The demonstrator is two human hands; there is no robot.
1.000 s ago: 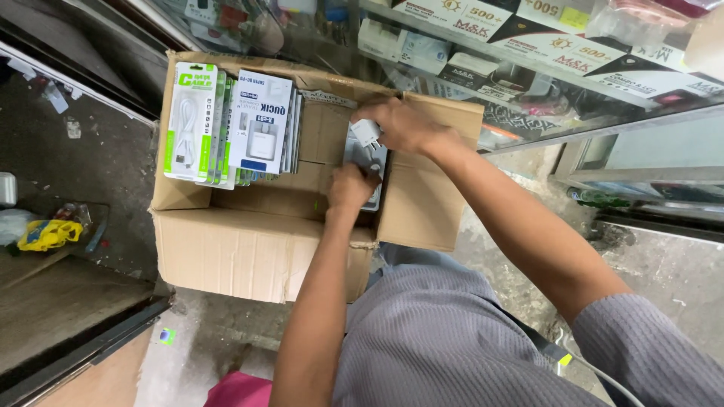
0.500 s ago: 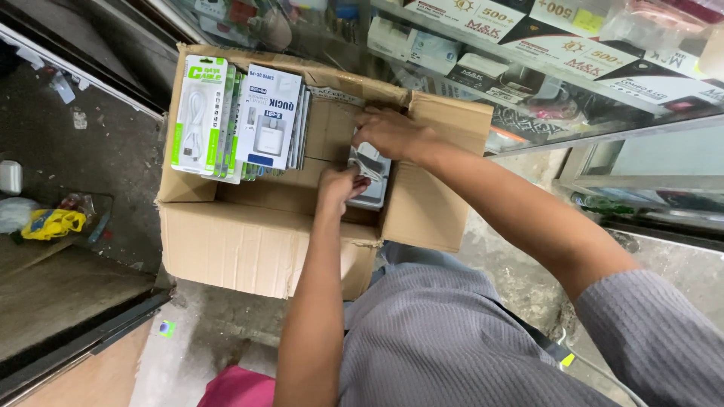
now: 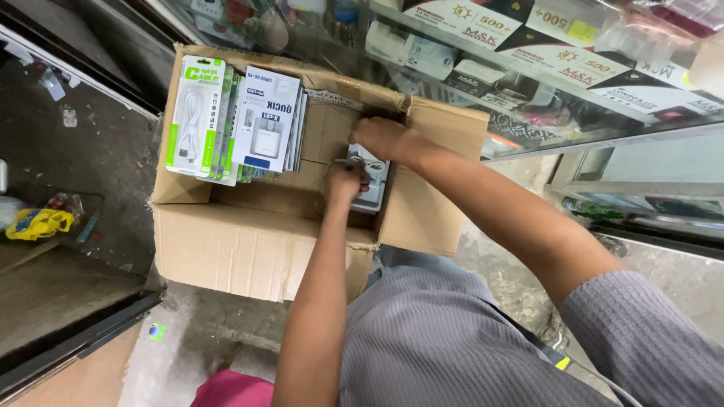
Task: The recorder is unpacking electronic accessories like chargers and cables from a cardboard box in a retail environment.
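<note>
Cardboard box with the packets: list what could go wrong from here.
1. The stack of blister packs stands on edge, leaning at the left of the cardboard box; a nudge might topple it.
2. Both hands, left hand and right hand, crowd one packet in the right corner, so the grip could slip.
3. The box flap stands close by the right forearm and may snag.

floor: rough grey concrete point(image 3: 83, 151), kinda stained, bits of litter lying around
display case: glass counter point(image 3: 603, 143) top right, metal framed, shelves packed with boxed goods point(image 3: 528, 60) in black, white and orange
left side: low dark ledge point(image 3: 45, 301) with a yellow bundle point(image 3: 38, 224) just above it
corner: pink patch point(image 3: 234, 392) at the bottom edge
light: plain daylight, soft reflections on the glass
</note>
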